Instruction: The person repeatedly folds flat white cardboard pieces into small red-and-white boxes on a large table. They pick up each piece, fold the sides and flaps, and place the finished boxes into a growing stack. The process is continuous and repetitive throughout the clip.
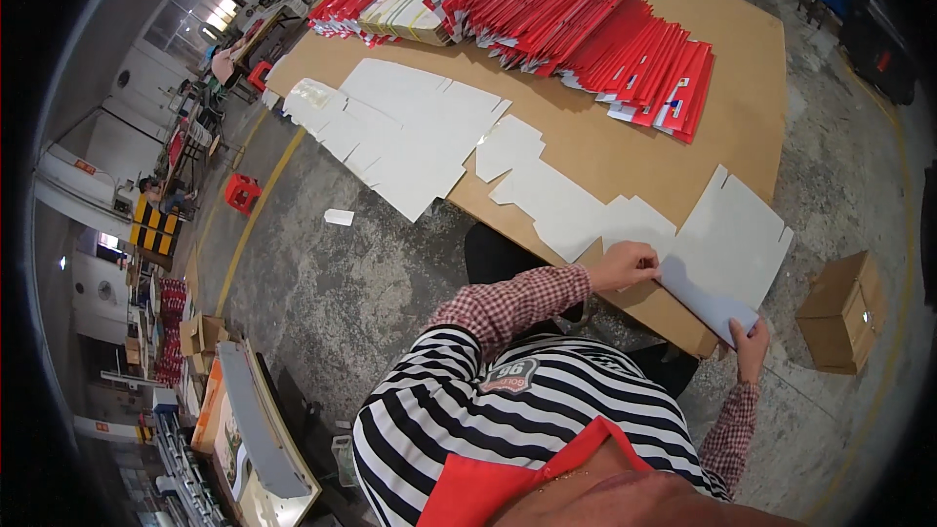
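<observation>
A white die-cut cardboard sheet (pixel 737 234) lies at the near right corner of the brown table (pixel 737 68), its near edge bent up in a curve. My left hand (pixel 625 266) is closed, its fingertips pinching the left end of that bent edge. At the other end, near the table corner, my right hand (pixel 750 346) grips the edge between thumb and fingers. A flat white cardboard blank (pixel 576 205) with cut tabs lies left of my left hand. Farther left, more white blanks (pixel 420 117) overlap each other along the table's near edge.
A long leaning row of flat red cardboard packages (pixel 586 24) fills the table's far side, with a strapped bundle (pixel 405 12) among them. An open brown carton (pixel 837 317) stands on the floor at right. Left are a red stool (pixel 242 193) and a white scrap (pixel 339 218).
</observation>
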Demonstrator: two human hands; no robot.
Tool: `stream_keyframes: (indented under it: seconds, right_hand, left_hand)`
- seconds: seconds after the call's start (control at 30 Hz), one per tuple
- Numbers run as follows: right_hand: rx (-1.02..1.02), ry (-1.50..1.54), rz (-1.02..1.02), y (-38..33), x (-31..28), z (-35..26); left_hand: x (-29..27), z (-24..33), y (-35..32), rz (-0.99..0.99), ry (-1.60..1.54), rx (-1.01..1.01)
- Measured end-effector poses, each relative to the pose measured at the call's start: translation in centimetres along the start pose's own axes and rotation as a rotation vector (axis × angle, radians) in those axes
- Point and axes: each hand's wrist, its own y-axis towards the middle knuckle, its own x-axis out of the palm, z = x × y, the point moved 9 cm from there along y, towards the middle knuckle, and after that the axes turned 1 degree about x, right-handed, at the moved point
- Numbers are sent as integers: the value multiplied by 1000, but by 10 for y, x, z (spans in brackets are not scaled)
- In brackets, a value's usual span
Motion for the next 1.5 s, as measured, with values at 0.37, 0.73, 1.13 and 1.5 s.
stream_keyframes:
  seconds: [0.37, 0.73, 1.13, 1.5]
  right_hand:
    - [-763, -619, -152, -14, 101, -110]
    - [-719, -608, -374, -30, 107, -101]
    - [-453, -531, 480, -72, 24, -90]
    - [-573, -71, 279, -26, 73, -128]
  left_hand:
    - [67, 64, -22, 102, 860, 476]
    - [-48, -15, -41, 283, 282, -83]
    - [54, 52, -51, -139, 868, 314]
    - [112, 101, -48, -325, 457, 589]
